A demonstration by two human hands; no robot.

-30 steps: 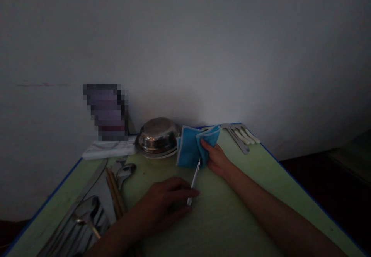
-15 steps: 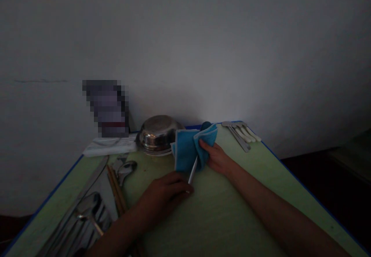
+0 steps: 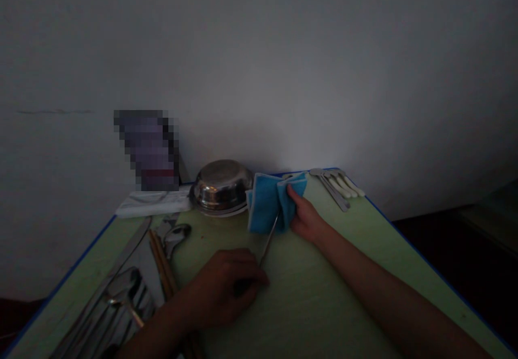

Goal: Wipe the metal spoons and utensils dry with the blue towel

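My right hand (image 3: 305, 216) is closed around a folded blue cloth (image 3: 265, 203), its thumb pressing on the front fold. Out of the cloth's lower side runs the thin metal handle of a spoon (image 3: 270, 238); most of its head is hidden behind the fabric, with only a bit of metal showing over the top edge. My left hand (image 3: 232, 280) has its fingers curled at the handle's lower end, thumb beneath. The spoon and cloth are held above the green table (image 3: 307, 305).
An upturned metal bowl (image 3: 222, 183) stands by the wall. Several spoons and forks (image 3: 338, 185) lie at the back right. On the left are wooden chopsticks (image 3: 162, 264), a ladle (image 3: 177, 234), more metal utensils (image 3: 125, 289), and a white packet (image 3: 154, 203) below a blurred-out upright object (image 3: 149, 151).
The cloth and my right hand have moved slightly right and up. The spoon has turned, its handle now looking thinner and darker. My left thumb has dropped lower, away from the fingers.
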